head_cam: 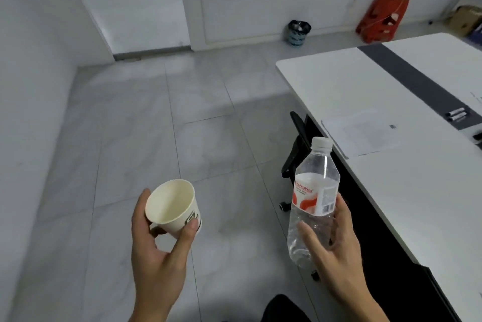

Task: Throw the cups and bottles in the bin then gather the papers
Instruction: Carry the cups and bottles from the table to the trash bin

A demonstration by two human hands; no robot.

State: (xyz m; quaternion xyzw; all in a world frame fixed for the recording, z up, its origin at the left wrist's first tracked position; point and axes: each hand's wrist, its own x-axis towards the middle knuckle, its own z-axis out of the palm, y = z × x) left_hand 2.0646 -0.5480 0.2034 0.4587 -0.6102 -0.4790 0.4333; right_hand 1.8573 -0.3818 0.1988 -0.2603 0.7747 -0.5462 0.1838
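Note:
My left hand (pixel 159 251) grips an empty white paper cup (pixel 173 207), tilted with its mouth toward me, over the tiled floor. In my right hand (pixel 333 251) I hold a clear plastic bottle (pixel 314 199) with a white cap and a red-and-white label, upright, beside the table's edge. A small dark bin (pixel 299 32) with a black liner stands far off against the back wall. White papers (pixel 362 132) lie flat on the white table (pixel 417 191) at the right.
A black office chair (pixel 297 149) is tucked under the table's near edge. Two markers (pixel 457 114) lie on the table's dark strip. Red stools (pixel 382 16) and a cardboard box (pixel 465 20) stand by the back wall. A white door (pixel 135 3) is at the back left.

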